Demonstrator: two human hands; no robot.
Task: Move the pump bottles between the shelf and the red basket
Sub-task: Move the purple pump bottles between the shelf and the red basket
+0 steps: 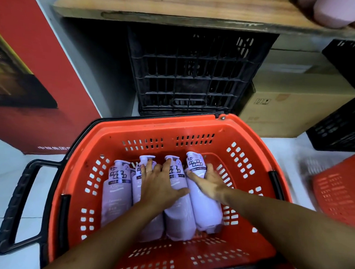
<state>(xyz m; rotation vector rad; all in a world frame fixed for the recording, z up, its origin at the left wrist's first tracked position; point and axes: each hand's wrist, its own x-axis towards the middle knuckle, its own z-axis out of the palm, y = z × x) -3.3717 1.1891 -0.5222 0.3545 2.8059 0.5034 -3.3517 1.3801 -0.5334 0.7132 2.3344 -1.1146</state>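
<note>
Four pump bottles (117, 192) lie in the red basket (193, 133); none appear shelved, so treat the shelf (157, 7) transfer as pending. Your left hand (160, 186) rests flat, fingers straight, on the middle two. Your right hand (209, 184) grips the rightmost bottle (205, 213).

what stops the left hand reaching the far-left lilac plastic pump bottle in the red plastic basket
Probably nothing, so likely yes: that far-left lilac plastic pump bottle lies uncovered beside the left hand, which rests on the two middle bottles in the open-topped red plastic basket.
</note>
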